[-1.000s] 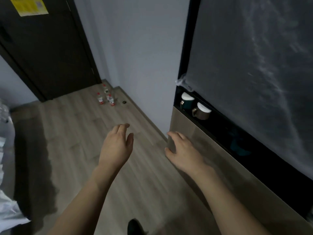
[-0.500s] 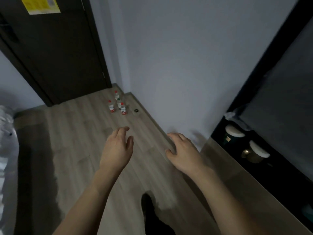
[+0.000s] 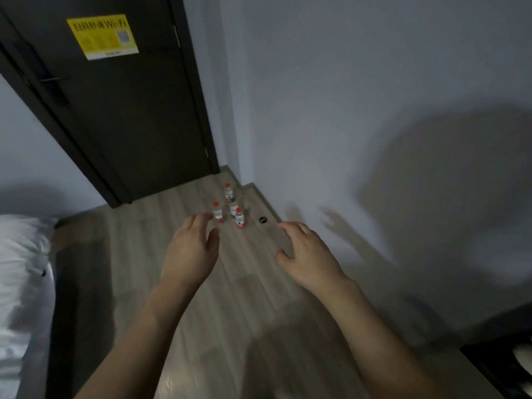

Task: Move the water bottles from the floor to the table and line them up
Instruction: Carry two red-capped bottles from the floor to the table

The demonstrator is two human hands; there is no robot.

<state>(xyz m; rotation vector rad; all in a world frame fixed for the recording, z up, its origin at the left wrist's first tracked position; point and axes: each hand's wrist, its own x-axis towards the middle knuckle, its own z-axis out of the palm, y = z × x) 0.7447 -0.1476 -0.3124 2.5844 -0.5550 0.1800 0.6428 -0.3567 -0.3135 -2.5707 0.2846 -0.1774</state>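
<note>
Several small clear water bottles stand upright on the wooden floor near the corner by the door. Most have red caps: one at the left, one at the back, one at the front; a green-capped one stands between them. My left hand and my right hand are held out in front of me, fingers relaxed, holding nothing. Both hands hang in the air well short of the bottles. The table's wooden top shows at the lower right.
A dark door with a yellow sticker fills the upper left. A grey wall runs along the right. A white bed edges the left. A small black round thing lies on the floor beside the bottles.
The view has swung left away from the table and its cups, and the bottles and door have drawn closer and more central. Both hands stay outstretched and empty.
</note>
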